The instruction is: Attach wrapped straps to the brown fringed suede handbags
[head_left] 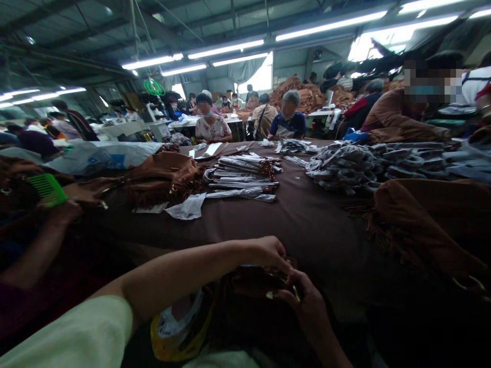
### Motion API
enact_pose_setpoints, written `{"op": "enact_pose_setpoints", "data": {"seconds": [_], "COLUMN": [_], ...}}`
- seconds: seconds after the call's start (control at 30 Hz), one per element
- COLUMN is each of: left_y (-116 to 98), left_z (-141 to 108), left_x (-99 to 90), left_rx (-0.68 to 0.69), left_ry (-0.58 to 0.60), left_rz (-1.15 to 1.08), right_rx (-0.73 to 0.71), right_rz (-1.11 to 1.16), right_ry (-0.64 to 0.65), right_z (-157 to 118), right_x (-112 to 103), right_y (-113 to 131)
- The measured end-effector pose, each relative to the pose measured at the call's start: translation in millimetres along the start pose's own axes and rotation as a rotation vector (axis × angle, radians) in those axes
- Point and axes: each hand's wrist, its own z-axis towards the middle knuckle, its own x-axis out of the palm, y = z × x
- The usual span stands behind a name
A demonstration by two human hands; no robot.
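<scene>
At the near edge of the dark cloth-covered table (307,214), my left hand (268,254) and my right hand (305,296) meet over a dark brown bag (249,289). The fingers of my left hand are pinched together on the bag's strap end, close to the right fingertips. Gold-coloured metal hardware (296,293) shows between the thumb and fingers of my right hand. Much of the bag lies in shadow, and the exact part under the fingertips is hard to make out.
Wrapped straps (245,176) lie mid-table, with a pile of them (345,166) to the right. Brown fringed bags sit left (161,176) and right (425,214). At left, another person's hand holds a green comb (48,189). A yellow bag (180,332) is below.
</scene>
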Motion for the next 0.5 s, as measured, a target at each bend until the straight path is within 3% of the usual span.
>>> {"op": "enact_pose_setpoints", "data": {"seconds": [0.13, 0.27, 0.5], "left_y": [7, 20, 36], "left_z": [-6, -1, 9], "left_x": [12.7, 26.6, 33.2], "left_rx": [-0.087, -0.12, -0.141], "left_ry": [-0.094, -0.111, -0.144], "left_rz": [0.036, -0.203, -0.401], "right_rx": [-0.023, -0.08, -0.19], "right_rz": [-0.066, -0.082, -0.037], "right_ry": [-0.045, -0.03, 0.169], "right_z": [6, 11, 5], "right_x": [10, 14, 4], "right_y": [5, 6, 10]}}
